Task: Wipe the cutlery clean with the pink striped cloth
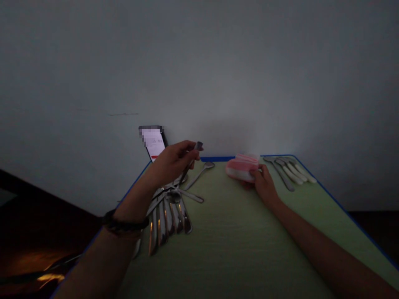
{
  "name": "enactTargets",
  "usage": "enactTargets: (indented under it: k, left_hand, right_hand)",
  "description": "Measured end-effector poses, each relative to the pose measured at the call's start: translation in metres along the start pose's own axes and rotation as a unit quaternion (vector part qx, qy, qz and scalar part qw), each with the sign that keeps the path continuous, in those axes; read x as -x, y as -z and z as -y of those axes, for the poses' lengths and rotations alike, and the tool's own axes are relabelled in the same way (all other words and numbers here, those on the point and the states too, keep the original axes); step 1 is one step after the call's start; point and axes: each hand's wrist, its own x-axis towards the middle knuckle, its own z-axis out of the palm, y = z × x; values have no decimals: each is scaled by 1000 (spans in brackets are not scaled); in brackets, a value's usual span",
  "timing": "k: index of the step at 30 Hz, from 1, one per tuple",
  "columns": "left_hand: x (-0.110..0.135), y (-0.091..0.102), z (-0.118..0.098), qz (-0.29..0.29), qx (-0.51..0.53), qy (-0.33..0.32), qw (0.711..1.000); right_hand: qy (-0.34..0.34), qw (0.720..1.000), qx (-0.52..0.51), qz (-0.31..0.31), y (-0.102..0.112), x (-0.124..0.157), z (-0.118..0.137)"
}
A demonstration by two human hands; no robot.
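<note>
My left hand (179, 160) is closed around a slim piece of metal cutlery (186, 170), held tilted with one end up past my fingertips. Its lower end meets the pile beneath, so I cannot tell its kind. Below that hand lies a heap of metal cutlery (170, 218), handles fanned toward me. A spoon (208, 165) rests just right of the heap, its bowl pointing away. My right hand (264, 185) grips a folded pink and white cloth (242, 168) near the table's back edge, thumb on its side.
At the back right corner lie several utensils with white handles (296, 172) beside an all-metal one (283, 176). A lit phone (152, 143) leans against the grey wall (199, 74) at the back left. The pale green table (237, 245) has a blue edge. The room is dim.
</note>
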Motion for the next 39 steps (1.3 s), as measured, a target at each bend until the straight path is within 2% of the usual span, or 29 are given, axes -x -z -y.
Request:
enactTargets:
  k: [2,5,7,9,12,14,16,20,22,23,25,27,29,36,39]
  left_hand:
    - [-1,-12,-3,-25,130,2,991]
    - [-6,-33,-2,-47,276,17,960]
    - [-9,-46,1,-53,323,26,945]
    - [-10,-54,4,-54,330,13,942]
    - [-8,-59,8,-9,280,-8,960]
    - [-5,-60,10,72,209,-21,975]
    - [-1,-63,12,165,125,-55,977]
    - [6,-73,10,321,33,-113,940]
    - [7,-76,8,364,32,-119,923]
    - [7,-76,8,364,28,-124,923]
    - [6,-76,8,322,-21,-118,939]
    - [5,-75,11,268,-96,-82,955]
    - [5,-75,16,246,-153,-40,956]
    - [9,-70,22,279,-230,30,932]
    - [12,-77,18,265,-263,56,926]
  right_hand:
    - [-13,999,-31,-15,1,-2,-1]
    - [-19,995,-88,-35,3,-5,0]
    - [-14,992,-116,-46,4,-7,0]
    - [-10,989,-134,-55,5,-7,0]
    - [-14,988,-139,-58,5,-8,0]
    - [-16,989,-138,-54,5,-8,0]
    - [-17,989,-137,-53,4,-9,0]
    - [-15,990,-133,-54,4,-9,1]
    - [-12,991,-125,-51,4,-8,2]
    - [-9,991,-120,-50,4,-8,2]
    - [-1,993,-108,-53,4,-8,1]
    - [8,994,-96,-57,4,-8,1]
    - [16,995,-87,-53,3,-8,0]
    - [31,998,-35,-51,2,-8,-2]
    - [41,998,-9,-47,2,-6,-2]
